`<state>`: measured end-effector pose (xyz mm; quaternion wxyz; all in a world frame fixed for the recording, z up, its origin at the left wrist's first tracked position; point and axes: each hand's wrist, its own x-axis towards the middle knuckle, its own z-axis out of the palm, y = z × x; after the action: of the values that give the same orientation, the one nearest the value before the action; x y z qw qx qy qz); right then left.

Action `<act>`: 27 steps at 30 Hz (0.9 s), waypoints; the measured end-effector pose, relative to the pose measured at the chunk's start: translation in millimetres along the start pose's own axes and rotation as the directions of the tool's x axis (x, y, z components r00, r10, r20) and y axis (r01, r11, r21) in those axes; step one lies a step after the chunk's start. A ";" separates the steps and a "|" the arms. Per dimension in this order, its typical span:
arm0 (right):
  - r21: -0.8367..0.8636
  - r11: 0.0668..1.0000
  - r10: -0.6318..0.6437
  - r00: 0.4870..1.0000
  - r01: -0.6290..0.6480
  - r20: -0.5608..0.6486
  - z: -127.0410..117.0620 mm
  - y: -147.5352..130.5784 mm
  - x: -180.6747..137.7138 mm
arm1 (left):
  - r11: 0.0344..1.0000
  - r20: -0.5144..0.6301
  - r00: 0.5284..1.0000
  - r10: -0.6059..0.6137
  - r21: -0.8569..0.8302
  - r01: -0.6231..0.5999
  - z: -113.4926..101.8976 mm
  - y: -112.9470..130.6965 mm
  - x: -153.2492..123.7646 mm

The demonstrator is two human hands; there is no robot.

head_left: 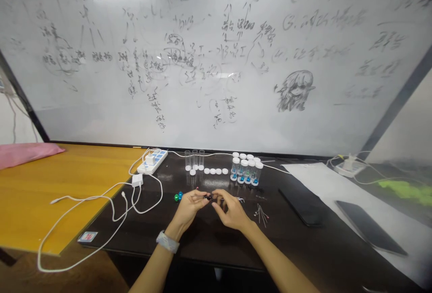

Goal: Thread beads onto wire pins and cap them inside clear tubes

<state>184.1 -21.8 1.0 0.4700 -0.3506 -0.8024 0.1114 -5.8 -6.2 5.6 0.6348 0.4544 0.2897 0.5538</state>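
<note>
My left hand [188, 209] and my right hand [230, 209] meet over the dark table [216, 239], fingers pinched together around a small dark bead [209, 198] held between them. A thin pin seems to stick out toward the right hand, but it is too small to be sure. A green bead and a blue bead [177, 196] lie just left of my left hand. Several thin pins [260, 214] lie to the right of my right hand. I wear a watch [168, 241] on the left wrist.
Behind the hands stand clear tubes [194, 160], loose white caps [216, 171] and capped vials with blue contents [245, 170]. A power strip [153, 160] with white cables [101, 207] lies left. Two dark tablets [299, 205] [367, 226] rest right. A whiteboard [216, 59] backs the table.
</note>
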 end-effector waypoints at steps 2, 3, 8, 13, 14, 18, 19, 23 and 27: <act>-0.026 1.000 -0.004 1.000 0.004 -0.005 0.2 0.1 0.5 | 1.000 -0.006 1.000 0.000 -0.002 0.000 -0.3 -0.6 0.2; -0.038 0.999 0.008 1.000 -0.008 -0.010 0.0 0.0 0.8 | 1.000 -0.010 1.000 0.002 -0.004 -0.002 -0.4 -0.8 0.3; -0.008 0.999 0.033 0.999 -0.033 0.024 -1.5 -1.5 0.6 | 1.000 -0.007 1.000 0.004 0.002 -0.004 0.1 -0.3 0.2; -0.044 0.999 0.012 1.000 -0.011 0.021 -0.4 -1.8 1.3 | 1.000 -0.009 1.000 0.001 -0.008 -0.001 -0.1 -0.4 0.2; -0.047 0.999 0.020 1.000 -0.019 0.015 -0.3 -1.7 1.4 | 1.000 -0.007 1.000 0.001 -0.009 -0.001 -0.2 -0.5 0.1; -0.016 0.999 0.028 0.999 -0.027 0.025 -0.1 -1.3 0.8 | 1.000 0.006 1.000 0.002 -0.006 -0.002 -0.6 -0.4 -0.2; -0.015 1.000 0.022 0.999 -0.022 0.028 0.0 -1.2 0.6 | 1.000 0.007 1.000 0.002 -0.003 -0.002 -0.6 -0.3 -0.3; -0.054 0.998 0.018 1.000 -0.017 0.016 -0.1 -0.8 1.0 | 1.000 -0.005 1.000 0.008 0.003 -0.008 -0.6 -0.1 -0.2; -0.038 0.999 0.028 0.999 -0.027 0.016 -0.5 -1.2 0.7 | 1.000 0.010 1.000 0.008 -0.001 -0.008 -0.8 -0.4 0.4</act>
<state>183.7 -22.3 2.3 0.4549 -0.3695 -0.8033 0.1058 -6.2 -5.6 4.9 0.6342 0.4582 0.2843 0.5540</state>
